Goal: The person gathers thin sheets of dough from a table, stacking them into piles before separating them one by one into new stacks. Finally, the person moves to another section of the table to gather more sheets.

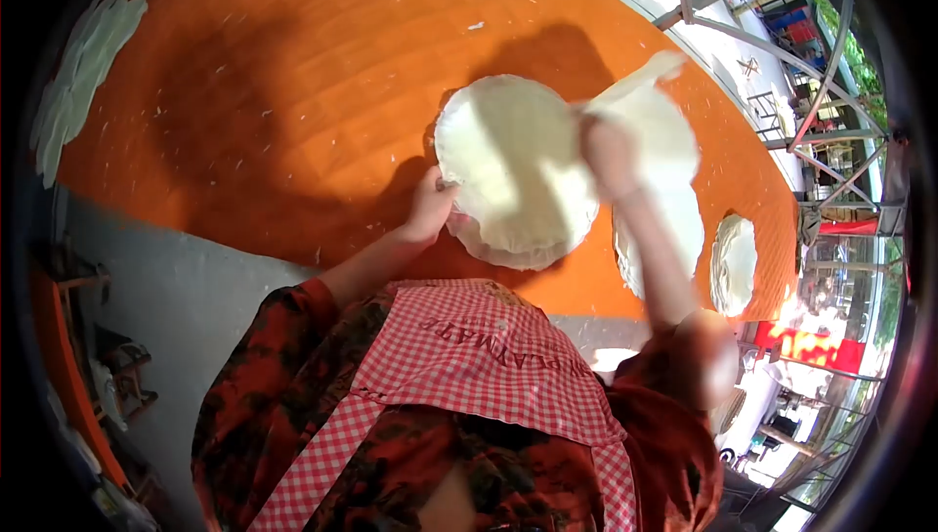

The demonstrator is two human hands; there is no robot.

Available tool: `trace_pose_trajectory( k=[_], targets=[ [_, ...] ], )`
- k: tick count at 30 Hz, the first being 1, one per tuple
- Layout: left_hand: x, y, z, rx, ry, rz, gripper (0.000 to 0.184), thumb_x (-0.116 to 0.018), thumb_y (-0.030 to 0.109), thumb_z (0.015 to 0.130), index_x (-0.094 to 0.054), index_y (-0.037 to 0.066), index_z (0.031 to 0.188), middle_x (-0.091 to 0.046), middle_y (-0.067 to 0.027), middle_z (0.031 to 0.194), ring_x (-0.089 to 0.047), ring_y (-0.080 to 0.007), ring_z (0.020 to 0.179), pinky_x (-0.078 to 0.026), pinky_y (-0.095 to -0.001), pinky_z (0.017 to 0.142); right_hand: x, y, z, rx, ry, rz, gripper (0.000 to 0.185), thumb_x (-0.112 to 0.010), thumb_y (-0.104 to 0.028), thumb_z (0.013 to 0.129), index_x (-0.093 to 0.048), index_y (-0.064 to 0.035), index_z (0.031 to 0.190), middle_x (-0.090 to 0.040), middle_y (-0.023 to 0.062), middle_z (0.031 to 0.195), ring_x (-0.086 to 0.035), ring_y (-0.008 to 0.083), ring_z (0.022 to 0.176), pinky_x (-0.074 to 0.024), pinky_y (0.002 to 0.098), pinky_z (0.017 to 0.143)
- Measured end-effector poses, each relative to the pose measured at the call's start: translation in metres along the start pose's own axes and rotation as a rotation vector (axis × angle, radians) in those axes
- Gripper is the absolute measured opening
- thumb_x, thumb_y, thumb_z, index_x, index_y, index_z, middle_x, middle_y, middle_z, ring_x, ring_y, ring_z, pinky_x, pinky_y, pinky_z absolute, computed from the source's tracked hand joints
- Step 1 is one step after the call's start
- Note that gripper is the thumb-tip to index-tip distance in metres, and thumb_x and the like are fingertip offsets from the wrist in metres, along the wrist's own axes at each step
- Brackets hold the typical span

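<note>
Before me lies a round stack of thin, pale dough sheets, like spring roll wrappers, with uneven edges. My left hand pinches its left rim. Over the right side of the stack, my right hand is closed and blurred by motion. From its fingers a thin pale dough sheet stretches to the right, its far end raised or folded. Beneath and beyond my right forearm lie more pale sheets, overlapping in a long pile.
An orange table carries the sheets and scattered white scraps. A small stack of sheets sits near its right end, and a fanned pile of sheets at the far left. Metal framing stands beyond the right edge.
</note>
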State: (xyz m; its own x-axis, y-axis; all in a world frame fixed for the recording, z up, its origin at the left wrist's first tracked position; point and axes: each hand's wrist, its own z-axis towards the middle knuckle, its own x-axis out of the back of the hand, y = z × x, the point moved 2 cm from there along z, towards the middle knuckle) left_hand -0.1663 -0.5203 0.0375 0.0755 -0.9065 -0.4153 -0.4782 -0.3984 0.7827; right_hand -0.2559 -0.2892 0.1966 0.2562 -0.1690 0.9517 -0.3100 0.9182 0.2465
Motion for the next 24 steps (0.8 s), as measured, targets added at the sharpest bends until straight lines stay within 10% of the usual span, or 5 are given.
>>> trace_pose_trajectory(
  k=[5, 17, 24],
  targets=[
    [0.002, -0.012, 0.006, 0.033, -0.041, 0.044, 0.028, -0.046, 0.007, 0.093, -0.045, 0.005, 0.121, -0.055, -0.0096, 0.105, -0.063, -0.0239, 0.084, -0.06, -0.0347, 0.059, -0.082, -0.131, -0.049, -0.02, -0.286, 0.41, 0.039, -0.051, -0.011, 0.08, -0.054, -0.0049, 0.119, -0.064, 0.0168, 0.095, -0.066, 0.0321, 0.075, -0.0539, 0.0399, 0.064],
    [-0.01, -0.018, -0.01, -0.023, -0.108, 0.037, 0.034, -0.037, 0.0, 0.092, -0.043, 0.005, 0.125, -0.053, -0.0106, 0.111, -0.059, -0.0255, 0.099, -0.06, -0.0368, 0.069, -0.069, -0.155, -0.034, -0.089, -0.217, 0.621, 0.034, -0.055, -0.023, 0.082, -0.058, -0.0083, 0.113, -0.066, 0.0199, 0.086, -0.064, 0.0361, 0.081, -0.0508, 0.0442, 0.073],
    [-0.023, -0.003, -0.026, -0.688, -0.149, 0.698, 0.019, -0.055, 0.009, 0.087, -0.057, 0.002, 0.105, -0.053, -0.0179, 0.113, -0.054, -0.0353, 0.103, -0.044, -0.041, 0.087, -0.091, -0.116, 0.008, -0.281, -0.416, 0.437, 0.028, -0.063, -0.021, 0.069, -0.065, -0.0063, 0.093, -0.066, 0.0188, 0.091, -0.062, 0.0366, 0.09, -0.0486, 0.0453, 0.078]
  ],
)
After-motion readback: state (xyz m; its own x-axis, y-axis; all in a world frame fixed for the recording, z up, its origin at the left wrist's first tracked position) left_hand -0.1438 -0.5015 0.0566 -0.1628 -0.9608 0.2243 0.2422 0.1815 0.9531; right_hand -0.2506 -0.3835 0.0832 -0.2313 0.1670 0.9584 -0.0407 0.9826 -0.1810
